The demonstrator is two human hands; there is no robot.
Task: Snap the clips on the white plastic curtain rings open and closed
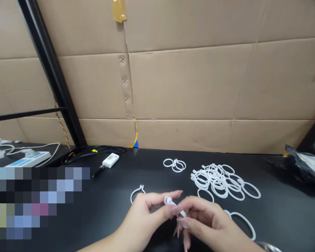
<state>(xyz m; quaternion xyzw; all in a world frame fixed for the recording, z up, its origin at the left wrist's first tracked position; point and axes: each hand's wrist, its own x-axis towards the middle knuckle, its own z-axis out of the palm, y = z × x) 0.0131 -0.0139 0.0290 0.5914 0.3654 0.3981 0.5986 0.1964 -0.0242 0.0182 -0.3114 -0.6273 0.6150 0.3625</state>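
Observation:
A small white plastic ring [169, 200] with a round knob and a narrow band is pinched between my two hands above the black table. My left hand [145, 217] grips it between thumb and fingers, forefinger stretched out. With thumb and fingertips, my right hand [208, 218] closes on the lower end of the band. Much of that piece is hidden by the fingers. One loose white ring [132, 196] lies just behind my left hand, and another ring [248, 222] lies partly behind my right wrist. Farther back is a heap of white rings [217, 180].
A small cluster of white rings [178, 165] lies left of the heap. A white adapter [110, 160] with a black lead and a power strip [33, 160] are at left. A black plastic bag [301, 168] sits at right. Cardboard [189, 87] walls the back; a black post [52, 73] rises at left.

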